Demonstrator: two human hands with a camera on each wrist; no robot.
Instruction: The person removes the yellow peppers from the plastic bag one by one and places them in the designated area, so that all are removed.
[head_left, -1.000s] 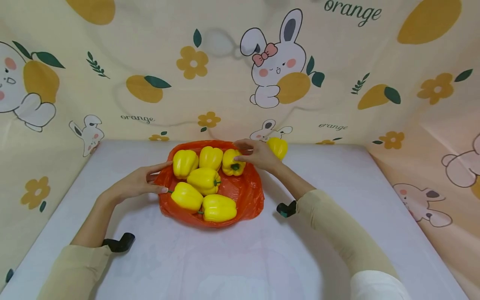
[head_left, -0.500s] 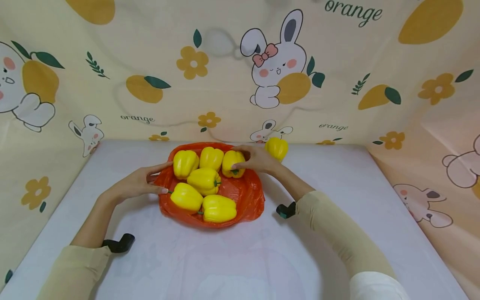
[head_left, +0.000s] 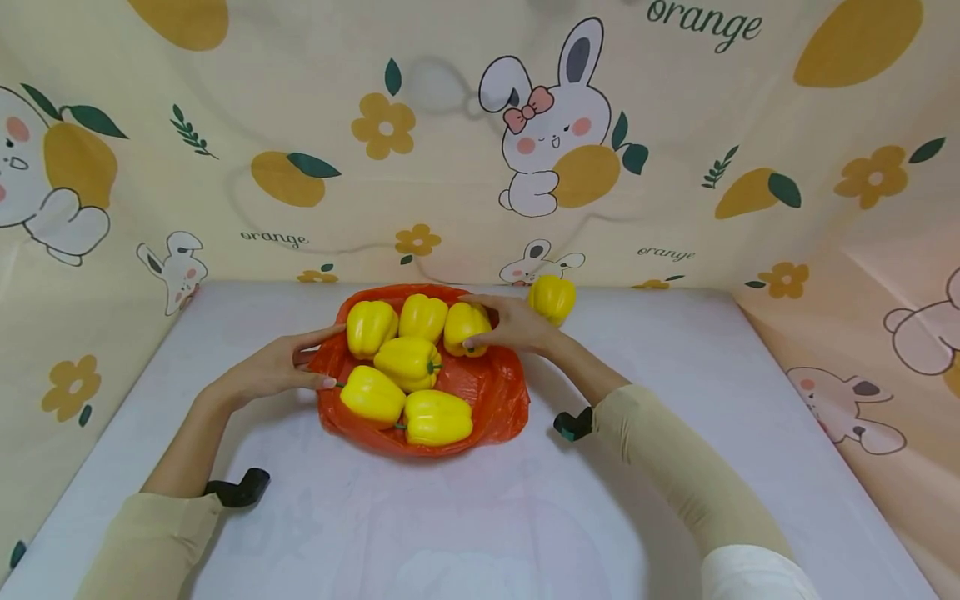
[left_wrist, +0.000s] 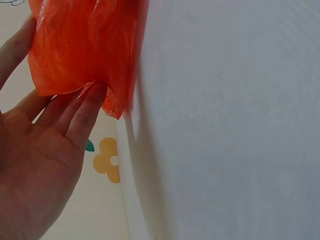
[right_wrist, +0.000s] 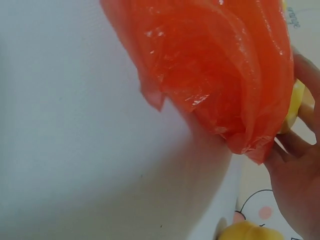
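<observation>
Glossy yellow bell peppers (head_left: 408,361), six of them, sit in the crumpled red plastic bag (head_left: 467,381), and reading from the left, five lie just as they did a second ago, while the rightmost pepper (head_left: 463,322) has tipped, its stem end now lower! Left hand (head_left: 273,364) is unmoved, holding the bag's left edge between thumb and fingers; over to the right hand (head_left: 513,323), slightly lower than before, fingers curled round that rightmost pepper. The hands are well apart, all six peppers between them. Beyond, one outside yellow pepper (head_left: 552,298), cut off in the right wrist view. Left fingertips vanish behind red plastic, and the gripped pepper's stem is mostly covered by the thumb
</observation>
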